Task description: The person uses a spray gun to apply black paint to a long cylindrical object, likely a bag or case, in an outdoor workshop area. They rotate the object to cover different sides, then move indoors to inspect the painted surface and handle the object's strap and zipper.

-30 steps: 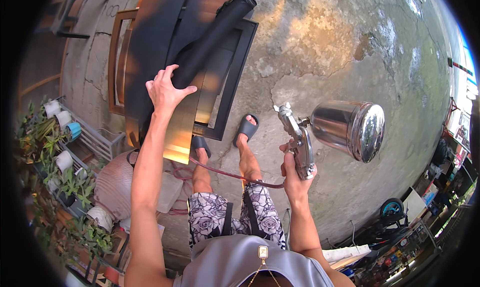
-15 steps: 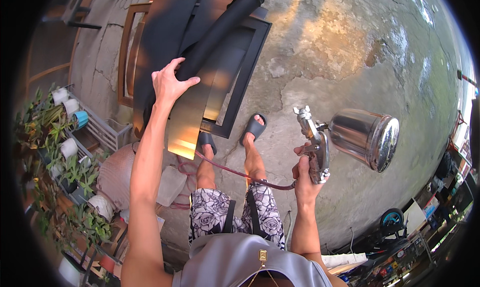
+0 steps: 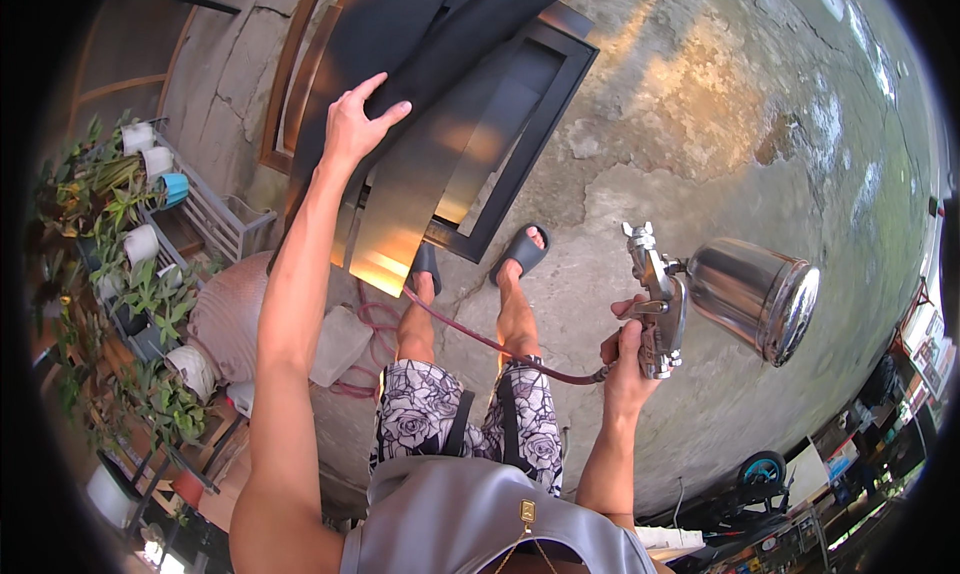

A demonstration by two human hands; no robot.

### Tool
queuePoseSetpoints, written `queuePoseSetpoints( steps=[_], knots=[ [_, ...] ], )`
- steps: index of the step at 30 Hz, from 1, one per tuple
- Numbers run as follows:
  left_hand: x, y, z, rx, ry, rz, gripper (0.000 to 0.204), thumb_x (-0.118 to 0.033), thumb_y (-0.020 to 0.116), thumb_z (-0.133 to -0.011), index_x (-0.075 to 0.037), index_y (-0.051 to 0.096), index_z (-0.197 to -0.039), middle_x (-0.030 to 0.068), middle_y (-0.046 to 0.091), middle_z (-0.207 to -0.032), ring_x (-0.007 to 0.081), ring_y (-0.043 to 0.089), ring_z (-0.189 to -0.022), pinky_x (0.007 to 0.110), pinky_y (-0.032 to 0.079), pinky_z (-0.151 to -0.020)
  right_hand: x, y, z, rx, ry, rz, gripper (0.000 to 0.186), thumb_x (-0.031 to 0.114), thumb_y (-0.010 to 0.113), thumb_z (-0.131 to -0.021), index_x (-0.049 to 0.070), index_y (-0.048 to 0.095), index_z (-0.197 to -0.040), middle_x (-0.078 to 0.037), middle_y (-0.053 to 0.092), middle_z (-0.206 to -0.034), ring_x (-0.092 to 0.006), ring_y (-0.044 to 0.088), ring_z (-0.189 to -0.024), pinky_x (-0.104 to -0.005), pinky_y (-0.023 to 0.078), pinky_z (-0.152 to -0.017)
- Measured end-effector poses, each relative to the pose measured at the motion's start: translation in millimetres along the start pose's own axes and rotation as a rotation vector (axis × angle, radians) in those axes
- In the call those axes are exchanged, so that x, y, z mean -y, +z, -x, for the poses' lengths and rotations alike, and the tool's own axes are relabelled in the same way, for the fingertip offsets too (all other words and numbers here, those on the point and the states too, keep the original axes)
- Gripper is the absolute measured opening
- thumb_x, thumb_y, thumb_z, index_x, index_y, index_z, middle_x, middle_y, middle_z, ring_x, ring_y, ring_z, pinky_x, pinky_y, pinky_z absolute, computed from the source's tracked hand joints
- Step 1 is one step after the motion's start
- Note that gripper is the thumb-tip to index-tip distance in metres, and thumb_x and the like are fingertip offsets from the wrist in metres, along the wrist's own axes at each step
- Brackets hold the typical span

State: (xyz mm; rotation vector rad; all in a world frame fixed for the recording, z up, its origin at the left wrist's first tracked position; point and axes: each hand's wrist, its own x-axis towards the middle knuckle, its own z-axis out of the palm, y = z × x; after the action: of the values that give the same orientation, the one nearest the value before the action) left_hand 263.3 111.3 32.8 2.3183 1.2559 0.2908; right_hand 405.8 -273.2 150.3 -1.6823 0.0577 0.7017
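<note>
My right hand (image 3: 628, 362) is wrapped round the handle of a metal spray gun (image 3: 660, 299). A shiny silver paint cup (image 3: 755, 299) sticks out to the gun's right, and a dark red hose (image 3: 480, 340) runs from its handle toward the left. My left hand (image 3: 360, 124), thumb and fingers spread, is over the near-left side of a long black round piece (image 3: 460, 59). Whether it touches the piece I cannot tell. Beneath lie black-coated panels (image 3: 350, 69), a partly black board with a bare yellowish end (image 3: 390, 244), and a black rectangular frame (image 3: 545, 109).
Brown wooden frames (image 3: 290, 84) lean out past the panels' left side. Potted plants (image 3: 150, 304) stand on a grey rack (image 3: 200, 209) at the left. A rounded sack-like bundle (image 3: 230, 309) sits beside my left arm. Cracked, stained concrete floor (image 3: 680, 194) stretches right; a wheel (image 3: 763, 469) shows lower right.
The whole view has shifted, so the panels and the spray gun appear farther right. My left hand keeps its spread shape above the black piece; my right hand still grips the gun.
</note>
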Motion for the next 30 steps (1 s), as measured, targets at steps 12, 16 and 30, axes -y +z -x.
queuePoseSetpoints(
  steps=[12, 16, 30],
  knots=[
    [16, -59, 62, -0.067, -0.358, 2.010, 0.065, -0.044, 0.034, -0.094, 0.004, 0.031, -0.138, 0.0193, 0.032, -0.144, 0.0316, 0.027, -0.136, 0.043, 0.018, -0.114, -8, 11, 15, 0.068, -0.013, 0.042, 0.040, 0.027, 0.059, -0.090, 0.000, 0.050, -0.119, -0.010, 0.059, -0.097, -0.0058, 0.045, -0.052, -0.0190, 0.035, -0.042],
    [12, -62, 79, 0.007, -0.225, 2.246, 0.061, -0.039, 0.033, -0.095, 0.003, 0.029, -0.139, 0.0191, 0.028, -0.146, 0.0312, 0.022, -0.138, 0.044, 0.014, -0.115, -18, 14, 20, 0.107, -0.049, 0.077, 0.038, 0.027, 0.053, -0.094, 0.000, 0.049, -0.119, -0.010, 0.058, -0.096, -0.0073, 0.043, -0.047, -0.0206, 0.034, -0.041],
    [33, -61, 169, 0.108, -0.607, 1.180, 0.046, -0.030, 0.054, -0.089, -0.006, 0.044, -0.052, 0.0019, 0.053, -0.054, 0.0179, 0.047, -0.047, 0.036, 0.044, -0.052, -12, 66, 74, 0.244, -0.058, 0.123, 0.038, 0.028, 0.046, -0.096, -0.002, 0.044, -0.120, -0.011, 0.055, -0.096, -0.0101, 0.042, -0.044, -0.0216, 0.030, -0.039]
  ],
)
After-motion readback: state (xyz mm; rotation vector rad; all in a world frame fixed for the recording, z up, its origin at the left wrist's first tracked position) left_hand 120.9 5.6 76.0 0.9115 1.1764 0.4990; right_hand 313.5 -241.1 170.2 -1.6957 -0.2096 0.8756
